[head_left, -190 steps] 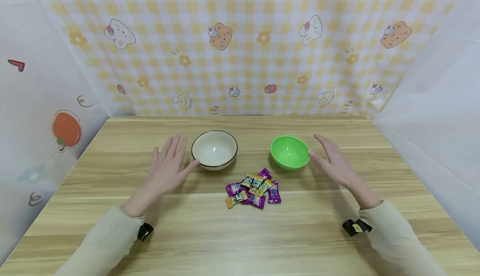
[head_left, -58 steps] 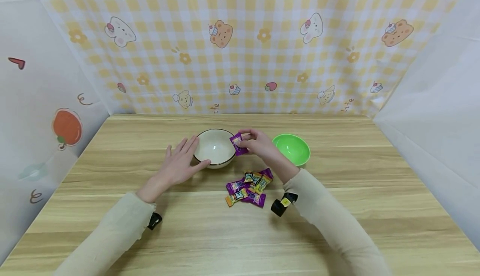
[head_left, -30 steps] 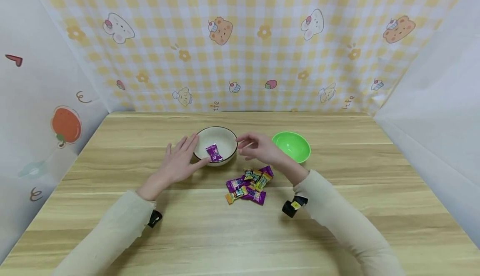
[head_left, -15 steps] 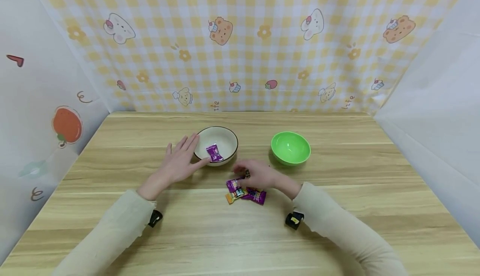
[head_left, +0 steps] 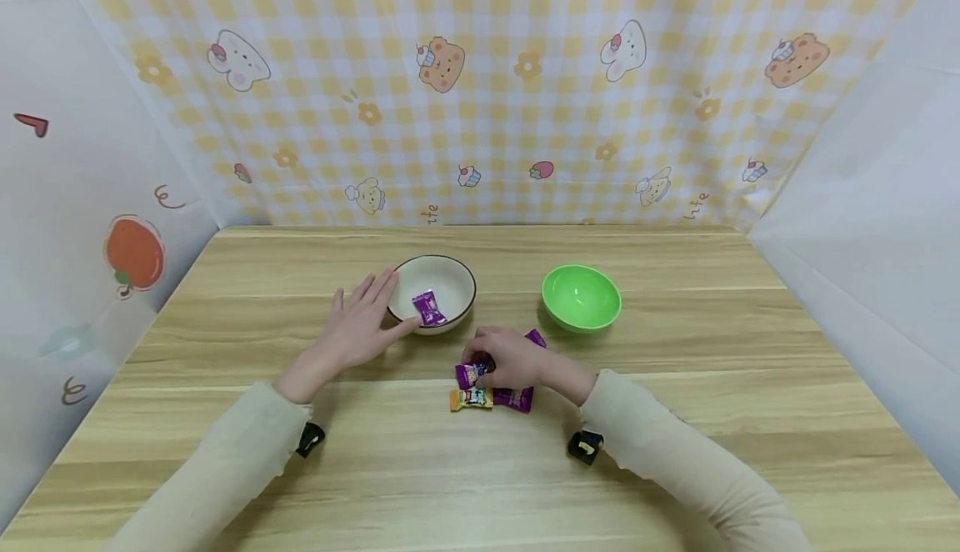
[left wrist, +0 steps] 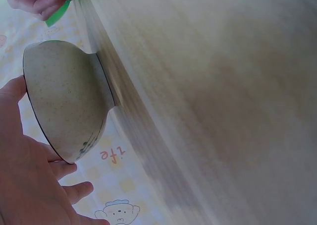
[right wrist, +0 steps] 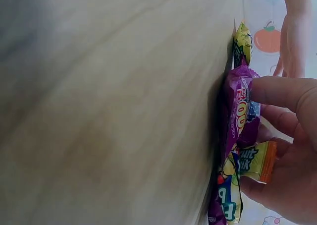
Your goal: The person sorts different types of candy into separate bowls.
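Left hand (head_left: 351, 331): palm down, fingers long and spread; fingertips and thumb at the rim of the white bowl (head_left: 450, 278), apparently steadying it, not gripping. Forearm comes in from lower left.

White bowl: upright on the table (head_left: 375, 469), one purple sweet (head_left: 429, 308) inside, near its front wall.

Right hand (head_left: 510, 358): low over the pile, fingers curled, thumb and fingers pinching a second purple sweet (head_left: 468, 375). Forearm enters from lower right, hand pointing left. Step in hand, as judged: picking this sweet out of the pile. Next move seems to call for a firm pinch and a lift clear of its neighbours.

Neighbours: yellow sweet (head_left: 471, 399) just in front; third purple sweet (head_left: 513, 399) partly under the hand; fourth purple sweet (head_left: 536, 338) showing behind it. Remainder of pile hidden from the head view.

Green bowl (head_left: 581, 298): upright, right of and beyond the pile, untouched.
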